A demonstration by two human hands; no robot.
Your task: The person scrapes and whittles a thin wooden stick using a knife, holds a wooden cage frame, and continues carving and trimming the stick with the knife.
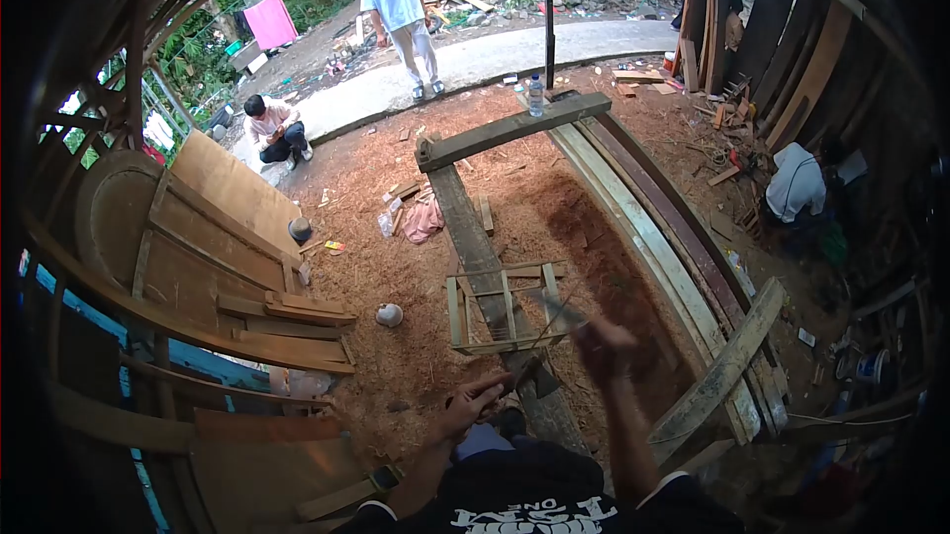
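My left hand [475, 407] is closed around the end of a dark, narrow thing [522, 370] whose kind I cannot make out. My right hand [606, 344], smeared by motion, grips a flat grey blade-like tool [560, 310] that points up and to the left. Just beyond both hands, a small frame of pale wooden sticks [507, 304] rests across a long dark plank [473, 227]. The plank runs away from my body, its near end below my hands.
A thick beam [515, 130] carrying a water bottle [535, 97] crosses the far end. Long boards [658, 267] line the right. Wooden panels [213, 247] lean at left. One person [275, 128] squats, another [399, 14] stands, a third [795, 183] is at right.
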